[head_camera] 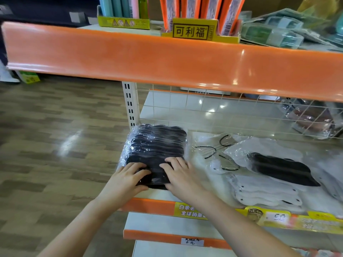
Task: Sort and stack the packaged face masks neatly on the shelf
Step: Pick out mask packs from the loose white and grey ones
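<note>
From the head camera, both forearms are reaching forward and up from the bottom of the frame toward the middle shelf [202, 145]. The left hand [128, 178] and the right hand [178, 173] are lying side by side, palms down, on the near end of a stack of black masks [156, 145] wrapped in clear plastic. The fingers of both hands are spreading over the top of the stack, and each thumb is tucking in at its near edge, so both hands are holding the stack.

The stack is sitting at the left end of the shelf, just beside the white slotted upright [130, 103]. Its long axis is running from the shelf's front edge toward the wire mesh back [232, 112], and its layers are showing as dark ridges across the width.

To the right of the stack, well apart from it, loose packaged white masks [263, 193] are lying flat and overlapping, with a single black mask packet [282, 168] lying on top of them at a slant. An orange shelf edge [167, 58] is running above the stack.
</note>
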A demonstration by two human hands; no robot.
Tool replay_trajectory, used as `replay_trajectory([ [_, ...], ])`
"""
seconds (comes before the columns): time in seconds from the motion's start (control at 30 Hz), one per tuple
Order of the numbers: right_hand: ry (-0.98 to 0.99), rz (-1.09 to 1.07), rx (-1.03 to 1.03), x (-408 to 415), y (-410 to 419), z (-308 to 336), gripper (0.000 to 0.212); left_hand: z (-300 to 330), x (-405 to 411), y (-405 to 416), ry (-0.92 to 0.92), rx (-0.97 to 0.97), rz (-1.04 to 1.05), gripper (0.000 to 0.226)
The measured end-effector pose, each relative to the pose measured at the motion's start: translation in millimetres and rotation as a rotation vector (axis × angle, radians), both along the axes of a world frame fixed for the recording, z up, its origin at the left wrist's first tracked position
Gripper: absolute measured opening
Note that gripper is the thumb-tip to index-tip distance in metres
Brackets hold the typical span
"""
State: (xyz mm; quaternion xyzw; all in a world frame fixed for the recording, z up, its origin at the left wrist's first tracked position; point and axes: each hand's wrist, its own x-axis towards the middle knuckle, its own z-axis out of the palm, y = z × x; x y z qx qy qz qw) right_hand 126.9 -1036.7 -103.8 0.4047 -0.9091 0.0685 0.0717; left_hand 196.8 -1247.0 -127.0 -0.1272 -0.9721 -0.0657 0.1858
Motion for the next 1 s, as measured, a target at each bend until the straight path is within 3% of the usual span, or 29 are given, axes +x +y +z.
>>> replay_trajectory([
  [0.1,0.141,0.034,-0.139,3,0,-4,0.031,-2,-3,5,0.100,-0.038,0.022,0.039],
  [0.23,0.243,0.108,-0.227,8,2,-5,0.031,-2,0,16,0.194,-0.083,0.063,0.029],
  [0.37,0.176,0.166,-0.236,15,3,-6,0.025,-1,3,19,0.211,-0.082,0.104,0.020],
  [0.7,0.086,0.046,-0.125,29,2,-16,0.041,3,7,22,0.051,-0.132,0.127,0.061],
  [1.0,0.161,0.008,-0.204,26,10,-8,0.031,10,-3,59,0.069,-0.025,0.173,0.042],
])
